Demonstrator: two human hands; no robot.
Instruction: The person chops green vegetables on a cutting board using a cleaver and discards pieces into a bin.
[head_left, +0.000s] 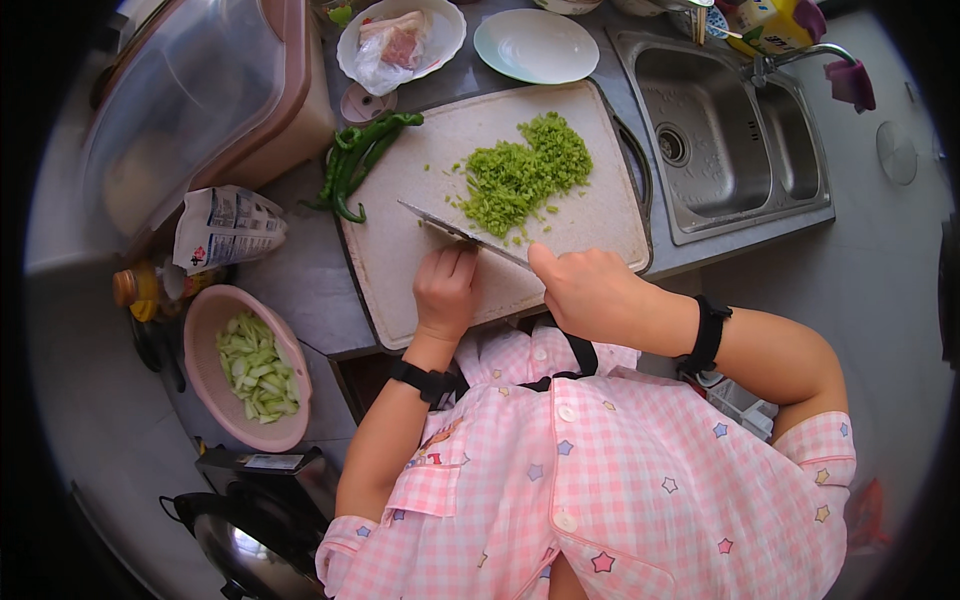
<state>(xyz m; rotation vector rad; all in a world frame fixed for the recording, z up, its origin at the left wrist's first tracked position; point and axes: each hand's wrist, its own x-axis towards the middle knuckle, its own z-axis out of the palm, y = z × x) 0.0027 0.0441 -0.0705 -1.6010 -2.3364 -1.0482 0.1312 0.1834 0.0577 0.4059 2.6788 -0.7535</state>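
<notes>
My right hand (589, 289) is closed around the handle of a kitchen knife (469, 234), whose blade points up and left over a white cutting board (409, 289). Beside the blade's near side is my left hand (446, 289), fingers curled down at the board; whatever may be under its fingertips is hidden. Finely chopped green vegetable (517, 176) lies heaped beyond the knife, with loose bits around it. Several long green chili peppers (352, 161) rest across the board's left corner.
A pink colander (196, 375) of sliced pale green vegetable stands left. Behind the board are a scalloped dish (450, 37) with meat in plastic and an empty oval plate (536, 45). A steel double sink (705, 135) lies right; a lidded bin (300, 112), a packet (229, 225) and a bottle (131, 289) stand left.
</notes>
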